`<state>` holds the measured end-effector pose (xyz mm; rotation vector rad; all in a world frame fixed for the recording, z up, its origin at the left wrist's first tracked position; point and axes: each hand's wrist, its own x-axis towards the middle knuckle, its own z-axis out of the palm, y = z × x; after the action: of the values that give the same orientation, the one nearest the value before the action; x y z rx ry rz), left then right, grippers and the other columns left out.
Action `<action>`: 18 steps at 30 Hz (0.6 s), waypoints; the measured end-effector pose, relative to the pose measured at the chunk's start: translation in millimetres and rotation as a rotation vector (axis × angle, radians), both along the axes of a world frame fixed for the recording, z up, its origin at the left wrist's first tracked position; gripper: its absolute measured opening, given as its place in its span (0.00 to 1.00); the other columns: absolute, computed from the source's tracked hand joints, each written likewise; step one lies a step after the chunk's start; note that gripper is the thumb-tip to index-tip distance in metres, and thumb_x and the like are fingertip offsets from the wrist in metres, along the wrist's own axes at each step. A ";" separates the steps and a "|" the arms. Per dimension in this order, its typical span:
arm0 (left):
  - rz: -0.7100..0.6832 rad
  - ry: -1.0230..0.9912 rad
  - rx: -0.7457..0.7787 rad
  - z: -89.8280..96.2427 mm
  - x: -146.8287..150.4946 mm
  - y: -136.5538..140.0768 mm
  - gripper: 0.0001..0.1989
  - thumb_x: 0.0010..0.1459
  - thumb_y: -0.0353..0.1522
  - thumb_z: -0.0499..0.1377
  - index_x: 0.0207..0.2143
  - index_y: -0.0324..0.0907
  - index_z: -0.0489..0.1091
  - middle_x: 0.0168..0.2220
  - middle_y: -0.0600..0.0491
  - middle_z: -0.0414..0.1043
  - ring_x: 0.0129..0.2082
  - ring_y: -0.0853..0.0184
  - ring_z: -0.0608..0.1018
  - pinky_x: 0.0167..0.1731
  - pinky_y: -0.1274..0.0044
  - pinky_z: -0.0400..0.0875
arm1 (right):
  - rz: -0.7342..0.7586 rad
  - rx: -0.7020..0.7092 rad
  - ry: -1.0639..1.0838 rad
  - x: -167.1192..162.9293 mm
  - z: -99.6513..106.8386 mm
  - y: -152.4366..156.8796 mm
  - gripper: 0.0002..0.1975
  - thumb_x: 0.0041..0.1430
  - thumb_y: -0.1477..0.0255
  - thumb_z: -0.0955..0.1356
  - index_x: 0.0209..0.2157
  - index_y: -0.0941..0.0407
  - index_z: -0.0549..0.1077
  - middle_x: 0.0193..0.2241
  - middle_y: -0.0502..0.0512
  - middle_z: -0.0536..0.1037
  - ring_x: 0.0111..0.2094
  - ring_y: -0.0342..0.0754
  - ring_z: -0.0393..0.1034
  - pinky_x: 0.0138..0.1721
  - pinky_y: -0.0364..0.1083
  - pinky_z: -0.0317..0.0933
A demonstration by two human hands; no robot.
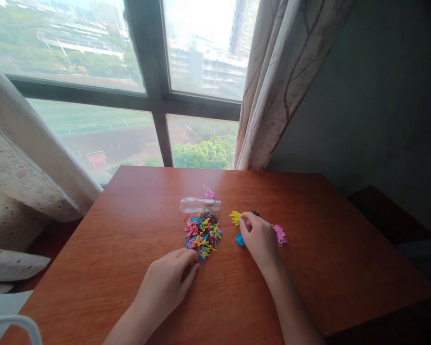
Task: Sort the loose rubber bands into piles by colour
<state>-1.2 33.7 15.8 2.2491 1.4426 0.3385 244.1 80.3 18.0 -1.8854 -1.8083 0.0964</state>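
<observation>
A mixed heap of small colourful loops [204, 234], which look like elastic bands, lies in the middle of the table. My left hand [170, 275] is at the near edge of this heap, its fingers curled and their tips touching the loops. To the right, my right hand [260, 237] pinches thumb and forefinger together beside a small yellow pile [235, 218]. Whatever either hand pinches is hidden or too small to tell. Around my right hand lie a blue pile [240, 239], a pink pile [280, 235] and a dark pile [255, 212], partly covered by the hand.
Behind the heap, a clear plastic bottle [197, 205] lies on its side, with a purple cap-like piece [209, 194] beside it. The brown wooden table [129, 230] reaches to a window [158, 103] between curtains [273, 81]. A white curved object [17, 323] stands at the lower left.
</observation>
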 end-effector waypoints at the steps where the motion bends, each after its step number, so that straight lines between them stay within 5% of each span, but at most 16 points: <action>1: -0.001 0.000 0.002 0.6 0.1 0.1 0.08 0.63 0.32 0.50 0.34 0.47 0.68 0.35 0.55 0.75 0.35 0.66 0.77 0.32 0.79 0.65 | 0.022 0.021 0.028 -2.4 0.1 -4.4 0.07 0.62 0.72 0.65 0.35 0.53 0.75 0.28 0.50 0.78 0.27 0.46 0.71 0.29 0.42 0.52; 11: 0.019 0.009 -0.002 1.3 1.2 0.1 0.08 0.63 0.33 0.51 0.35 0.47 0.69 0.34 0.55 0.75 0.34 0.66 0.77 0.32 0.78 0.65 | 0.236 -0.007 0.176 -50.8 -19.0 -65.2 0.08 0.61 0.78 0.64 0.32 0.53 0.72 0.26 0.48 0.76 0.28 0.45 0.70 0.32 0.42 0.53; 18: 0.030 0.050 -0.003 -0.5 1.9 0.1 0.07 0.63 0.35 0.52 0.34 0.47 0.68 0.32 0.56 0.74 0.33 0.66 0.76 0.32 0.78 0.63 | 0.267 -0.046 0.169 -59.3 -22.5 -75.5 0.08 0.59 0.79 0.64 0.30 0.53 0.70 0.26 0.48 0.75 0.29 0.45 0.69 0.32 0.43 0.52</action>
<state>0.7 33.7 15.3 2.2498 1.5030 0.2910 184.8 4.8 -4.4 -1.6033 -1.9421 0.3827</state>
